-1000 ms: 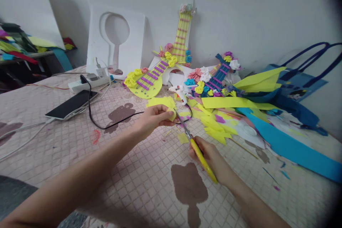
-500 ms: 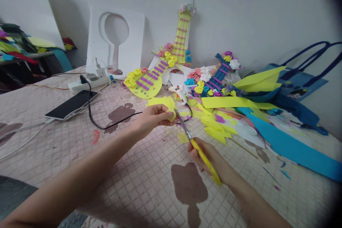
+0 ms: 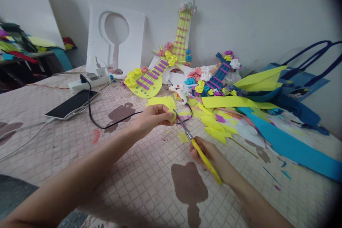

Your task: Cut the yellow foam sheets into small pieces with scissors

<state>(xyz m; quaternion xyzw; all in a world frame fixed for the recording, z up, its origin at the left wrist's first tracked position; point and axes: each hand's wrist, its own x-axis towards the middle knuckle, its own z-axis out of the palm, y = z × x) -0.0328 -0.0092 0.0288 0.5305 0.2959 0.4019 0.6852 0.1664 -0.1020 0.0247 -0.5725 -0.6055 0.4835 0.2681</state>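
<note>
Pinched between the thumb and fingers of my left hand point(image 3: 157, 114) is a piece of yellow crepe paper point(image 3: 163, 103). My right hand point(image 3: 210, 155) grips a pair of scissors point(image 3: 199, 148) with yellow handles, its fingers wrapped round them. The metal blades point up and left and meet the right edge of the paper by my left fingertips. A small yellow scrap point(image 3: 183, 137) lies on the tablecloth below the blades. Just behind the paper rests a white glue gun point(image 3: 179, 93).
Paper-flower-decorated guitar shapes, one yellow point(image 3: 146, 83) and one blue point(image 3: 219, 76), lie at the back. Yellow and blue paper strips point(image 3: 291, 146) spread to the right, near a blue bag point(image 3: 307, 85). At left are a phone point(image 3: 71, 104), a power strip point(image 3: 88, 83) and a black cord point(image 3: 107, 127).
My right hand and the scissor handles have shifted very slightly, and the handles look closer together. The left hand keeps its hold on the paper in nearly the same place.
</note>
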